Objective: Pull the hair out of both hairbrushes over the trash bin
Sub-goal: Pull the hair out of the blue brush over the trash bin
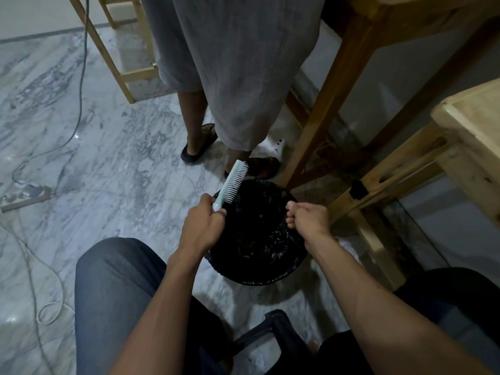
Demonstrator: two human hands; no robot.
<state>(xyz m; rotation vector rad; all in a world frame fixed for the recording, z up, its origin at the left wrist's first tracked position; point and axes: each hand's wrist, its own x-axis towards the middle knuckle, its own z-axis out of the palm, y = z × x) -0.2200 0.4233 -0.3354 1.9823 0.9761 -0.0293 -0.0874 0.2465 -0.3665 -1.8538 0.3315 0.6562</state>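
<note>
Knees nearest, L hand gripping hairbrush, R hand fisted, marble floor.

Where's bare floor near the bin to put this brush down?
Left of the trash bin, the marble floor lies bare up to the cables. Right of it is crowded by wooden table legs; beyond stands a person's feet.

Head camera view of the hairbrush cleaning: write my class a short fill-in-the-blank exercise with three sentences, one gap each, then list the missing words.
1. The pale hairbrush is held by its handle in the ____ hand.
2. The right hand is closed in a pinch above the black ____ bin.
3. The brush's bristles point toward the ____ hand.

Missing words: left; trash; right
</note>
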